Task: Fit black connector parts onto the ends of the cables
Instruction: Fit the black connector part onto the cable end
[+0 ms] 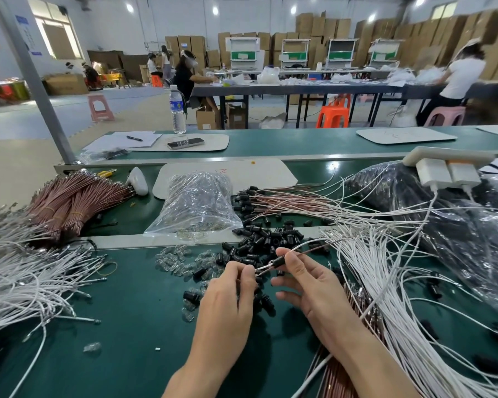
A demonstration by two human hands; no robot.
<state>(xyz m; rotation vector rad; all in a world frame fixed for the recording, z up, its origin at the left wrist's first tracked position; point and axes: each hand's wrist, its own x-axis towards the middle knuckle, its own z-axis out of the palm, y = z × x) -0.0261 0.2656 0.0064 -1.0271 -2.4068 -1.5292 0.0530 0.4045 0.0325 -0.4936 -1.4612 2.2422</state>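
Pinched cables (263, 268) in left hand (227, 294), clamped 1 black connector (279, 261) in right hand (308, 285), mid-threading. Likely needed next: push toward left fingertips.

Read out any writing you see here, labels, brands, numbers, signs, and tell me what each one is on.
Nothing here can be read with certainty.
Label on the water bottle: too blurred to read.
Blue wall signs: too small to read.
Red marks on the white mat: too faint to make out.
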